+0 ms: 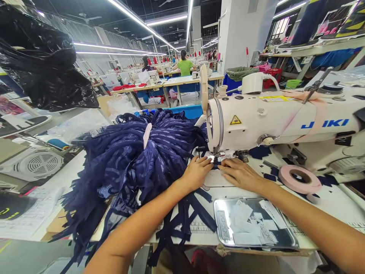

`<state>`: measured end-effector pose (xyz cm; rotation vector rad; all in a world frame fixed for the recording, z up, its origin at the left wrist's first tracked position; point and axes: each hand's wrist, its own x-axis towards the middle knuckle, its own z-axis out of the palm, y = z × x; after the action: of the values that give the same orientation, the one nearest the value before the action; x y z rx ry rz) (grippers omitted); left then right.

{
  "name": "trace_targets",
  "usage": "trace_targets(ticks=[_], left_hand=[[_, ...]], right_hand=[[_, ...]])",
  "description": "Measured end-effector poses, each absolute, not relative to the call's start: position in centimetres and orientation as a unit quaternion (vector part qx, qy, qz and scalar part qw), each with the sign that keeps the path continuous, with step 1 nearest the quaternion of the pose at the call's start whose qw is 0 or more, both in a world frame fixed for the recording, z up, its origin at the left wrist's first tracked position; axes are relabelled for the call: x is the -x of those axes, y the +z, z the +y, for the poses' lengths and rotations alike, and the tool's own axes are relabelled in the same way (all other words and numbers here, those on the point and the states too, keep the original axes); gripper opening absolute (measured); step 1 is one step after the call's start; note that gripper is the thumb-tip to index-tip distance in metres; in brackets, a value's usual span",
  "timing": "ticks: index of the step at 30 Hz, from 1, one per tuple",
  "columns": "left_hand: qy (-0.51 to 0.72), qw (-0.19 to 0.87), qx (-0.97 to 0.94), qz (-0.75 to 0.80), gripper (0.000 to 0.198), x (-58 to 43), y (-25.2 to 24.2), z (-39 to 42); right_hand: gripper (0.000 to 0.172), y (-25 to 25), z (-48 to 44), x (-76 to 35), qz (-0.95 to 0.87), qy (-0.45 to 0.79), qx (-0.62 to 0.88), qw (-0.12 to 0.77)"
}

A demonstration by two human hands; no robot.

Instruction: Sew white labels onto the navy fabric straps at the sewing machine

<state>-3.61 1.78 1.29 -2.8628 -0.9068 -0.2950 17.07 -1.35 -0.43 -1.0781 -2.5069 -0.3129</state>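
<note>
At the presser foot (219, 156) of a white sewing machine (236, 118), both my hands work close together. My left hand (198, 173) lies palm down, its fingers stretched toward the needle area and resting on a piece of navy fabric (218, 166). From the other side my right hand (241, 173) reaches in, fingers extended and apart, touching the bed beside that fabric. The fabric under the foot is mostly hidden by my fingers. Left of my hands is a big heap of navy garment pieces with straps (128, 152), bound by a pale strip (147, 135).
A clear-lidded tray (256, 243) holding white labels sits at the table's front edge. Right of it lie a pink tape roll (300, 179) and navy scraps (260, 152). A black plastic bag (42, 57) hangs upper left. A person in green (185, 67) sits further back.
</note>
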Motion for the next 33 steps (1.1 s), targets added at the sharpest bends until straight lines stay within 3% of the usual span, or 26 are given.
trace_targets(ticks=[6,10,14,19,26,33], left_hand=[[-0.066,0.003,0.941,-0.332,0.042,2.5,1.1,-0.1],[-0.046,0.019,0.939,-0.341,0.046,2.3,0.8,-1.1],[-0.046,0.068,0.941,-0.328,0.043,2.4,0.7,-1.2],[-0.109,0.139,0.888,-0.425,0.028,3.7,1.3,0.5],[-0.233,0.115,0.883,-0.39,0.029,3.8,1.6,1.6],[-0.155,0.033,0.944,-0.288,0.037,3.5,1.0,0.6]], right_hand=[[0.03,-1.7,-0.1,-17.7,-0.881,-0.01,0.39,0.268],[0.026,-2.0,0.6,-18.3,-0.877,0.05,0.35,0.325],[0.028,-1.3,0.1,-18.2,-0.905,-0.022,0.329,0.267],[0.026,-0.6,-0.8,-17.7,-0.913,-0.131,0.322,0.213],[0.024,-0.4,-1.3,-17.4,-0.91,-0.149,0.331,0.2],[0.023,-0.4,-1.2,-17.2,-0.907,-0.147,0.335,0.209]])
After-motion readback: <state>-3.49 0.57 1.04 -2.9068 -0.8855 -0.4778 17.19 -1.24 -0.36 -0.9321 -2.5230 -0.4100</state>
